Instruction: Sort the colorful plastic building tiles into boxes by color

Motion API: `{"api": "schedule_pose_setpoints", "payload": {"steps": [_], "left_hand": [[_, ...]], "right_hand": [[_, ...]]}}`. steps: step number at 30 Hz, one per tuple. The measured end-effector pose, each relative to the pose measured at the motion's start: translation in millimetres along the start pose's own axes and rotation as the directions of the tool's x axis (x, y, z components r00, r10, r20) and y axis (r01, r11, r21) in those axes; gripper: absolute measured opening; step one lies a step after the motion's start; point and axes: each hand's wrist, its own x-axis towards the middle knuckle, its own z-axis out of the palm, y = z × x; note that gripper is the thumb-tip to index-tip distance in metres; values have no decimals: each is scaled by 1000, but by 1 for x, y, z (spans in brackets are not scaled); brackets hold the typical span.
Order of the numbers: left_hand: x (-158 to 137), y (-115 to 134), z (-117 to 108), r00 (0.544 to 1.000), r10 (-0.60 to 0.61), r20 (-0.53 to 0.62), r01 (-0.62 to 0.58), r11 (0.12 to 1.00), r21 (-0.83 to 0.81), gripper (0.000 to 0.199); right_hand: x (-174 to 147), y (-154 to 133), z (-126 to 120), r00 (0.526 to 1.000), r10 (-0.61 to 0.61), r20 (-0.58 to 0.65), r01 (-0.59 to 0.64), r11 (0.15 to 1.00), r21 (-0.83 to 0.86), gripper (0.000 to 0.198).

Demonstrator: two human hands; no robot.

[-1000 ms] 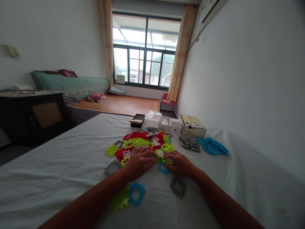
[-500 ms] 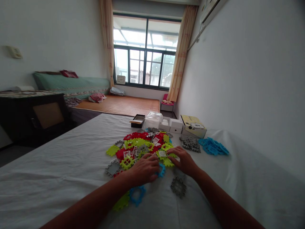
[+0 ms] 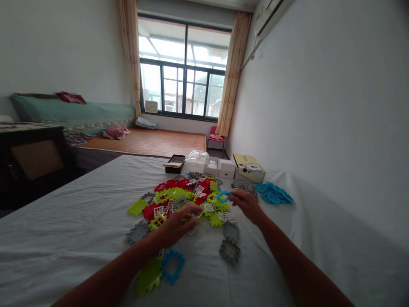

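My right hand (image 3: pixel 246 204) is closed in a pinch on a blue toothed frame piece (image 3: pixel 223 196), raised over the right edge of the pile. Low over the front of the heap, my left hand (image 3: pixel 183 221) has its thumb and fingers apart. A white lattice piece shows at its fingertips; whether they touch it is unclear. The heap mixes lime-green pieces (image 3: pixel 175 193), red pieces (image 3: pixel 150 211) and white window lattices (image 3: pixel 208 207). Two grey pieces (image 3: pixel 230 251) lie just right of my left hand, nearer me. Another blue frame (image 3: pixel 173 266) rests beside a green plate (image 3: pixel 149 275).
Sorted blue pieces (image 3: pixel 273 193) lie on the right, next to grey ones (image 3: pixel 244 186). Behind the heap stand a black box (image 3: pixel 174 164), a clear plastic container (image 3: pixel 197 161), white boxes (image 3: pixel 226 169) and a yellow carton (image 3: pixel 249 167). A white cloth (image 3: pixel 96 200) covers the table.
The blue frame piece that lay by my left hand is now up in my right hand. My left hand has shifted left and its fingers have spread. The view has turned slightly right.
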Motion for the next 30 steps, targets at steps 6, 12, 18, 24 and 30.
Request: {"api": "schedule_pose_setpoints", "payload": {"steps": [6,12,18,24,30], "left_hand": [[-1,-5,-5,1000,-6,-20,7,999,42,27],[2,-4,-10,996,38,-84,-23,986,167,25],[1,-15,-11,982,184,50,-184,843,506,32],[-2,-17,-8,980,170,98,-191,702,686,18],[-2,-16,-17,991,130,-32,-68,697,713,14]], "right_hand": [[-12,78,-107,667,167,-726,-375,918,-133,50],[-38,101,-138,528,112,-842,-496,845,-198,42],[-13,91,-107,646,61,-761,-448,838,-313,41],[-3,24,7,981,-193,7,169,841,-515,32],[-20,-19,62,901,-203,383,393,756,-523,47]]}}
